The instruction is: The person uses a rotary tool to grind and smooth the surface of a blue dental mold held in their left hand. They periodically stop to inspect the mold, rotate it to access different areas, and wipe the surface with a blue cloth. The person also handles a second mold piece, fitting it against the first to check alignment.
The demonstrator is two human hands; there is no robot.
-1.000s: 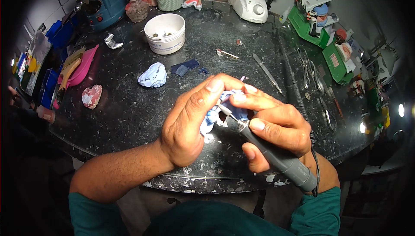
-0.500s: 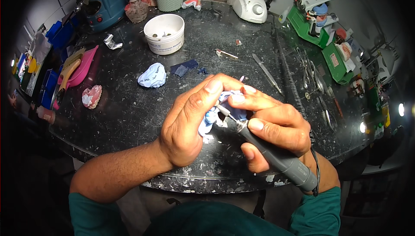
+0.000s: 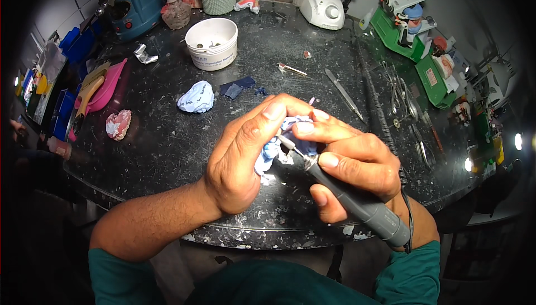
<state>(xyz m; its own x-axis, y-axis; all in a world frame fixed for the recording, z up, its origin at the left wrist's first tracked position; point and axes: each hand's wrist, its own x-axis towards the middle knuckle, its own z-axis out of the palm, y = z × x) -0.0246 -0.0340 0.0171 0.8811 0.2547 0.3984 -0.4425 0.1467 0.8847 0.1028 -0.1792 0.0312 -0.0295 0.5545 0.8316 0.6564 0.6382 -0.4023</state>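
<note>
My left hand (image 3: 237, 154) is closed around a light blue dental cast (image 3: 268, 154), its thumb and fingers covering much of it. In my right hand (image 3: 365, 162) is a dark rotary handpiece (image 3: 365, 207), gripped like a pen, its cable running back along the wrist. The pale, pointed bur (image 3: 287, 142) at its tip lies against the cast's inner side, or just in front of it; I cannot tell whether they touch. Fingertips of my right hand rest against the cast near my left fingers. Both hands are above the near part of the black bench (image 3: 167, 148).
Beyond my hands lie a pale blue plaster piece (image 3: 196, 97), dark blue scraps (image 3: 238, 87) and a white tub (image 3: 212, 53). A pink-and-white cast (image 3: 118, 124) and pink dustpan (image 3: 109, 90) sit left. A knife (image 3: 344, 95) and several metal instruments (image 3: 399, 95) lie right, below green trays (image 3: 435, 84).
Both hands, with the cast and handpiece, have shifted very slightly left; their grips are the same. A small, dim shape has appeared at the far left edge.
</note>
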